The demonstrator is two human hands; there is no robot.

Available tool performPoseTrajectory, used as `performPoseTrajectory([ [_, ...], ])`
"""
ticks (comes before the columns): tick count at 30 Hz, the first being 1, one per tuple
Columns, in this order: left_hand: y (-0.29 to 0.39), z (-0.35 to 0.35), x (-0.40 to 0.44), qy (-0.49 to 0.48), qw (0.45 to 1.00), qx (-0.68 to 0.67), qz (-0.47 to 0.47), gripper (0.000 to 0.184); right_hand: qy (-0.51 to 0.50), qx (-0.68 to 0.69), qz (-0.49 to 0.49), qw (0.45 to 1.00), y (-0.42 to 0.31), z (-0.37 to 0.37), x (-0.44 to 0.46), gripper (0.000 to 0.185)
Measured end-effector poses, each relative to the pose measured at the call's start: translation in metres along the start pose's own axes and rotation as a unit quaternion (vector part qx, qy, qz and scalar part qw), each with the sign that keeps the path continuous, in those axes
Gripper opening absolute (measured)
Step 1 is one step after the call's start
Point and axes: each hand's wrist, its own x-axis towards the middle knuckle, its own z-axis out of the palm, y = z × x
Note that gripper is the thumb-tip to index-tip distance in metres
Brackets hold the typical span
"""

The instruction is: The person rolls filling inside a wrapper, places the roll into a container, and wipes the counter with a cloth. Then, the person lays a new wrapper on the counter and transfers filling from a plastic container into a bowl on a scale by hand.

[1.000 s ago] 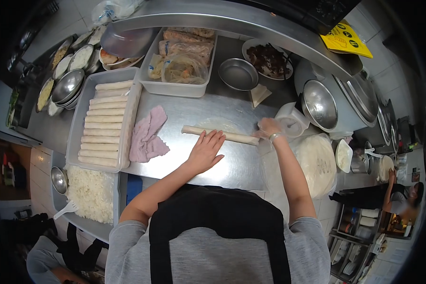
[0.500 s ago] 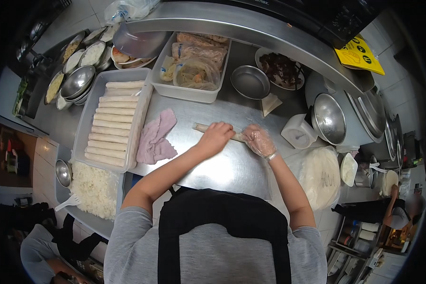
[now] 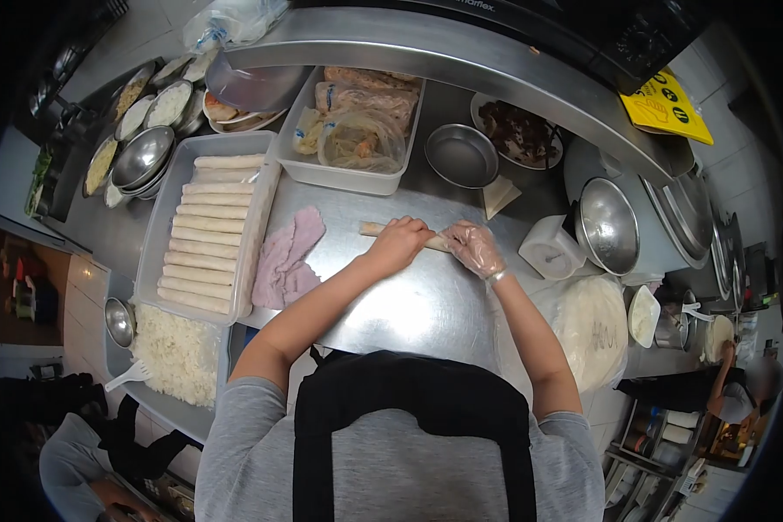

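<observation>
A long, pale uncooked spring roll point(image 3: 371, 229) lies on the steel worktop point(image 3: 409, 304) in front of me. My left hand point(image 3: 400, 245) is bare and curls over the middle of it. My right hand point(image 3: 476, 250), in a clear plastic glove, has its fingers closed at the roll's right end. That end is mostly hidden by the glove. Several similar rolls point(image 3: 207, 224) lie in a row in a translucent plastic tub point(image 3: 265, 209) to the left. A crumpled pink cloth point(image 3: 287, 252) is between that tub and my left forearm.
Behind are a tub of bagged food point(image 3: 348, 177), a metal bowl point(image 3: 461, 157) and a plate of dark food point(image 3: 515, 130). A white kitchen scale point(image 3: 552, 247) and bagged pale sheets point(image 3: 590, 335) sit right. Shredded white food point(image 3: 176, 352) fills a bin at left. Other people work nearby.
The view has shifted slightly. My right hand has turned a little at the roll's right end, and my left hand stays over the middle of the roll.
</observation>
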Motion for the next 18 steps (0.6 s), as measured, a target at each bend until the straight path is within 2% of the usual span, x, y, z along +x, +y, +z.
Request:
performPoseTrajectory([
  [1, -0.002, -0.002, 0.004, -0.02, 1.0, -0.006, -0.009, 0.032, -0.027, 0.04, 0.041, 0.998, -0.003, -0.004, 0.002, 0.012],
  [8, 0.015, -0.002, -0.027, -0.036, 0.999, -0.005, 0.008, 0.022, -0.067, 0.084, 0.042, 0.993, -0.015, 0.01, -0.027, 0.013],
  [10, 0.03, -0.001, -0.05, -0.039, 0.999, 0.009, -0.009, 0.024, -0.04, 0.024, -0.069, 0.996, -0.021, 0.021, -0.045, 0.014],
  [14, 0.043, -0.003, -0.07, -0.044, 0.999, 0.008, 0.002, 0.027, -0.047, 0.046, -0.053, 0.996, -0.043, 0.014, -0.065, 0.017],
  [15, 0.041, -0.006, -0.066, -0.074, 0.997, -0.02, -0.01, 0.026, 0.002, 0.054, -0.056, 0.997, -0.028, 0.021, -0.068, 0.022],
  [16, 0.036, -0.009, -0.06, -0.103, 0.993, -0.047, -0.022, 0.025, 0.005, 0.053, -0.054, 0.997, -0.028, 0.011, -0.069, 0.022],
  [18, 0.03, -0.017, -0.045, -0.085, 0.996, 0.002, -0.038, 0.027, 0.081, 0.23, 0.151, 0.958, -0.025, -0.013, -0.071, 0.026],
])
